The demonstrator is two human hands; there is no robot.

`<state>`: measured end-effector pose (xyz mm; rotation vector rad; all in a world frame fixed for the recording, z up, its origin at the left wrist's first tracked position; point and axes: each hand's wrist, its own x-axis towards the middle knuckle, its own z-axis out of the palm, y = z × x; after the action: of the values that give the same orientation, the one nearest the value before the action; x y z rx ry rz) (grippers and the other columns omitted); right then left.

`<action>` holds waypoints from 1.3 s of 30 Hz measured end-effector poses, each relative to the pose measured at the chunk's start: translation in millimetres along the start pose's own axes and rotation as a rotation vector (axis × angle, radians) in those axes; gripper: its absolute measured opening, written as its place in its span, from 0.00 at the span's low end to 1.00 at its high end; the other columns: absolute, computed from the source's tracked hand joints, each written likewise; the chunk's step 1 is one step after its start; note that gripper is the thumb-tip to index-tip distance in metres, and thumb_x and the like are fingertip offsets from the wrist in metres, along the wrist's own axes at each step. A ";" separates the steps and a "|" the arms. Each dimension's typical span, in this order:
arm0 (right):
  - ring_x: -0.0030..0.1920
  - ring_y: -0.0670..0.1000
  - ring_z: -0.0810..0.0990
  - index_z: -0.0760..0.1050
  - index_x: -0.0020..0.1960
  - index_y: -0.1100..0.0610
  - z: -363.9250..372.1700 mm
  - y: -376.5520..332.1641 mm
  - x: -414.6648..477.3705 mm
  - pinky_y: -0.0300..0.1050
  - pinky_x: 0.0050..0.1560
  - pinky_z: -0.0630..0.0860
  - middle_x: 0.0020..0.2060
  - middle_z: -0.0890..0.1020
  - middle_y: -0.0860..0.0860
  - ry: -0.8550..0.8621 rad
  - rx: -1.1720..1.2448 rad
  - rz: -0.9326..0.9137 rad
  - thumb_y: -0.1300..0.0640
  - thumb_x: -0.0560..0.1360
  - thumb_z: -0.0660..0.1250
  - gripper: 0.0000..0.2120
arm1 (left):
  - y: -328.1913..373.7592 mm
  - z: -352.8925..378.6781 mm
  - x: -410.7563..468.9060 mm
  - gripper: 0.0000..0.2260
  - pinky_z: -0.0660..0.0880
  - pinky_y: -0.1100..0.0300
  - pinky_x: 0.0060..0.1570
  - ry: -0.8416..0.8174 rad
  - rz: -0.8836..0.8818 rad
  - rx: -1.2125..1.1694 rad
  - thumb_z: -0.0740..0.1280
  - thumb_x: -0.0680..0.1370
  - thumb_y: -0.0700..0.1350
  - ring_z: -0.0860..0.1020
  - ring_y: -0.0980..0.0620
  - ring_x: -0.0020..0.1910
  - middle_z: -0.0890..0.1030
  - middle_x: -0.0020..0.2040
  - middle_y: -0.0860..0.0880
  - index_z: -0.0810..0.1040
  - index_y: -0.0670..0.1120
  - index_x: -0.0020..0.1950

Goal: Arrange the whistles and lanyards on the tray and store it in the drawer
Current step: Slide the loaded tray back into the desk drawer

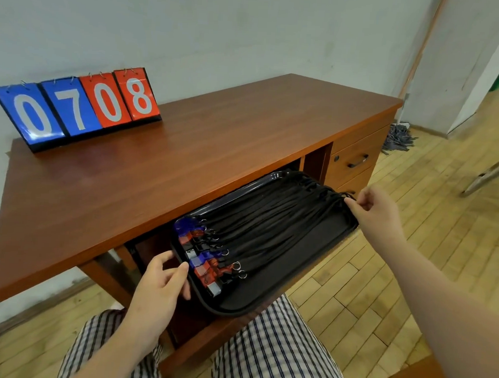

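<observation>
Two hands on tray (280, 294): left hand (162, 279) grips left rim beside whistles (201, 255); right hand (377, 208) pinches lanyards (270, 218) at right rim. Tray half under desk (187, 145), over open drawer (205, 342). Keep level, lower evenly, tuck loose ends inside.

The black tray (280, 288) lies in the open drawer (205, 345) under the front edge of the desk (186, 156). Blue, red and grey whistles (201, 261) line its left edge; black lanyards (269, 224) stretch to its right edge.
</observation>
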<state>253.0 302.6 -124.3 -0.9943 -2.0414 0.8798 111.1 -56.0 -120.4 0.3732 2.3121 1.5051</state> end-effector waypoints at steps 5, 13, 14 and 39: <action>0.34 0.49 0.69 0.68 0.43 0.57 26.4 -7.8 7.6 0.40 0.34 0.68 0.35 0.74 0.51 -0.063 -0.024 -0.018 0.56 0.77 0.69 0.11 | -14.3 -8.4 13.4 0.13 0.62 0.49 0.71 0.053 0.025 0.067 0.59 0.83 0.50 0.80 0.55 0.52 0.82 0.32 0.48 0.71 0.47 0.66; 0.31 0.49 0.68 0.65 0.41 0.54 63.6 -8.3 16.3 0.41 0.33 0.68 0.33 0.73 0.50 -0.144 -0.044 -0.018 0.56 0.79 0.68 0.13 | -21.6 -20.6 33.7 0.10 0.64 0.48 0.69 0.125 -0.027 0.140 0.60 0.83 0.49 0.78 0.62 0.48 0.82 0.35 0.48 0.75 0.49 0.44; 0.31 0.49 0.69 0.65 0.40 0.53 65.7 -7.7 16.8 0.41 0.33 0.69 0.33 0.73 0.51 -0.143 -0.060 -0.023 0.55 0.79 0.68 0.13 | -21.5 -20.4 35.8 0.12 0.65 0.49 0.67 0.124 -0.033 0.158 0.60 0.83 0.49 0.77 0.65 0.45 0.82 0.34 0.49 0.76 0.46 0.43; 0.37 0.47 0.73 0.66 0.53 0.51 78.5 -0.8 22.3 0.41 0.29 0.65 0.41 0.76 0.51 -0.103 -0.348 0.084 0.55 0.74 0.66 0.11 | -37.7 -9.5 45.6 0.18 0.67 0.65 0.36 0.050 0.004 0.301 0.60 0.82 0.48 0.79 0.58 0.33 0.82 0.30 0.50 0.70 0.38 0.68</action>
<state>179.2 299.8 -158.9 -1.2501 -2.3054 0.6401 64.9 -60.4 -158.3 0.4216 2.5847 1.1792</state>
